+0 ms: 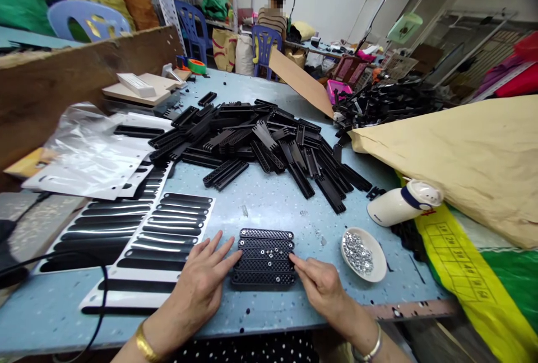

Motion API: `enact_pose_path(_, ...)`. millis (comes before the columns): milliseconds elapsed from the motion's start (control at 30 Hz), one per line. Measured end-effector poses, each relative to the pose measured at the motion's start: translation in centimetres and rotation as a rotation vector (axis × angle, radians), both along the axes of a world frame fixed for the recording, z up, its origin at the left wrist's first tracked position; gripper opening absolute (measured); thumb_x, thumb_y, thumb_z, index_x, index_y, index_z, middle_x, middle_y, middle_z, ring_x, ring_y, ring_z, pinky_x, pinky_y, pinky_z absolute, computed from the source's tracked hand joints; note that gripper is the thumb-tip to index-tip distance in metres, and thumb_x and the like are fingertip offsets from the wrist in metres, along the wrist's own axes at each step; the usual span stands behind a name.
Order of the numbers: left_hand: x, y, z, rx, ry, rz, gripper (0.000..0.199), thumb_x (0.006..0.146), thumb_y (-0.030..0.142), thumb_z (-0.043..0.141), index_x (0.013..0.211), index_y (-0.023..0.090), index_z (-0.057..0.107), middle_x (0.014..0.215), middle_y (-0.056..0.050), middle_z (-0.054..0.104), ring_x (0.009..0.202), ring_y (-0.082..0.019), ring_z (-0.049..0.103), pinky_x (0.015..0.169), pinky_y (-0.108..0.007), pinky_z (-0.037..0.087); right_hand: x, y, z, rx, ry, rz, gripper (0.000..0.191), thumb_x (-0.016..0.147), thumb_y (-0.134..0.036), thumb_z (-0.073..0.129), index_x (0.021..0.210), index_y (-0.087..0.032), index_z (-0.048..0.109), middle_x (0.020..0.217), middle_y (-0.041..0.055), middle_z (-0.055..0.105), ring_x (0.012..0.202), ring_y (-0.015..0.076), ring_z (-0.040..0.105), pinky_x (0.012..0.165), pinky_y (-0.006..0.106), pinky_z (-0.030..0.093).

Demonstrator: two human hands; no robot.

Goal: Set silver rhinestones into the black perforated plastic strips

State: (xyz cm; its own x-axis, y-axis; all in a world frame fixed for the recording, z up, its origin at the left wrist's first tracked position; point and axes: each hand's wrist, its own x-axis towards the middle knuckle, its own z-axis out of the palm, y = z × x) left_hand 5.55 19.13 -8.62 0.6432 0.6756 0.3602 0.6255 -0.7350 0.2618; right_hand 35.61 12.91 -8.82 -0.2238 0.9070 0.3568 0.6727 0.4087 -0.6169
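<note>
Bars (258, 263): L of bowl (380, 268), flat, side by side. Prob. light, stiff plastic; small nuts (269, 264) on top may slide, so hold level, by ends. Long axis L–R, approx. parallel to near edge of table (311, 226); rounded ends twd hands. Hands apart: L hand (205, 276) spread, fingertip at L ends; R hand (321, 282) fingertip at R ends, can't tell if pinching. Pile (247, 133) beyond bowl, to L.

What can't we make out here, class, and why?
Head view: metal pieces in the bowl, too small and heaped to count.
Head view: lower parts of the pile, hidden by upper ones.
Head view: hands of the seated person, hidden by their body.
Head view: whether the right hand holds anything, hidden by curled fingers.
</note>
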Motion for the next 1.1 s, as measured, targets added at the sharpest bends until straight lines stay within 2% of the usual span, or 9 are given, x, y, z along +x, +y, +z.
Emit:
enact_pose_path(167, 0.0, 0.1, 0.0, -0.024, -0.017, -0.016, 0.055, 0.081, 0.002, 0.040, 0.128, 0.022, 0.056, 0.137, -0.010, 0.059, 0.134, -0.032, 0.046, 0.099, -0.053, 0.042, 0.1, 0.1, -0.1, -0.026, 0.052, -0.007, 0.031, 0.096, -0.014, 0.046, 0.118, -0.013, 0.068, 0.066, 0.0041, 0.064, 0.056, 0.0141, 0.058, 0.054, 0.026, 0.047)
enact_pose_path(367, 0.9, 0.4, 1.3, -0.054, -0.145, 0.004, 0.034, 0.089, 0.009, 0.044, 0.113, 0.022, 0.063, 0.123, -0.010, 0.069, 0.118, -0.031, 0.061, 0.086, -0.050, 0.054, 0.0, 0.1, 0.0, 0.028, -0.026, 0.010, 0.032, 0.097, -0.012, 0.044, 0.120, -0.010, 0.066, 0.058, 0.0008, 0.056, 0.051, 0.0131, 0.050, 0.050, 0.026, 0.041)
enact_pose_path(567, 1.6, 0.9, 1.7, -0.104, -0.252, 0.075, 0.023, 0.091, 0.016, 0.051, 0.106, 0.022, 0.067, 0.112, -0.011, 0.073, 0.107, -0.030, 0.068, 0.081, -0.049, 0.057, 0.1, 0.0, -0.3, 0.049, -0.035, 0.012, 0.033, 0.096, -0.011, 0.045, 0.122, -0.013, 0.065, 0.060, 0.0009, 0.057, 0.053, 0.0128, 0.051, 0.051, 0.026, 0.042)
enact_pose_path(667, 1.7, 1.2, 1.8, -0.097, -0.218, 0.057, 0.021, 0.091, 0.017, 0.051, 0.100, 0.022, 0.069, 0.112, -0.012, 0.073, 0.106, -0.031, 0.069, 0.078, -0.049, 0.056, 0.1, 0.0, -0.2, 0.025, -0.025, 0.013, 0.033, 0.096, -0.011, 0.044, 0.122, -0.013, 0.065, 0.062, 0.0019, 0.059, 0.054, 0.0134, 0.053, 0.053, 0.027, 0.043)
enact_pose_path(800, 2.0, 1.8, 2.7, -0.139, -0.154, 0.029, 0.023, 0.089, 0.015, 0.049, 0.096, 0.022, 0.070, 0.110, -0.011, 0.074, 0.102, -0.030, 0.070, 0.074, -0.044, 0.054, 0.0, 0.0, 0.1, 0.004, -0.019, 0.014, 0.033, 0.096, -0.012, 0.044, 0.121, -0.012, 0.065, 0.061, 0.0020, 0.058, 0.053, 0.0138, 0.052, 0.052, 0.028, 0.043)
enact_pose_path(867, 2.2, 2.3, 3.3, -0.191, -0.120, 0.003, 0.022, 0.089, 0.015, 0.049, 0.092, 0.022, 0.070, 0.102, -0.009, 0.075, 0.093, -0.027, 0.071, 0.071, -0.039, 0.052, 0.0, 0.1, 0.3, 0.010, -0.013, 0.021, 0.034, 0.096, -0.011, 0.044, 0.121, -0.012, 0.066, 0.060, 0.0020, 0.058, 0.052, 0.0139, 0.052, 0.051, 0.028, 0.042)
enact_pose_path(967, 2.5, 3.1, 4.0, -0.287, -0.041, -0.033, 0.021, 0.088, 0.015, 0.049, 0.083, 0.021, 0.069, 0.079, -0.004, 0.072, 0.071, -0.019, 0.067, 0.066, -0.032, 0.048, -0.1, 0.3, 0.5, 0.025, -0.008, 0.031, 0.034, 0.095, -0.010, 0.044, 0.120, -0.013, 0.066, 0.060, 0.0013, 0.058, 0.051, 0.0135, 0.051, 0.050, 0.027, 0.041)
enact_pose_path(1100, 2.9, 3.5, 4.4, -0.232, 0.092, -0.078, 0.027, 0.087, 0.011, 0.044, 0.067, 0.019, 0.062, 0.067, -0.004, 0.061, 0.063, -0.019, 0.057, 0.063, -0.033, 0.041, -0.1, 0.4, 0.6, 0.037, -0.012, 0.034, 0.032, 0.095, -0.010, 0.044, 0.118, -0.011, 0.066, 0.059, 0.0010, 0.057, 0.051, 0.0133, 0.050, 0.050, 0.027, 0.040)
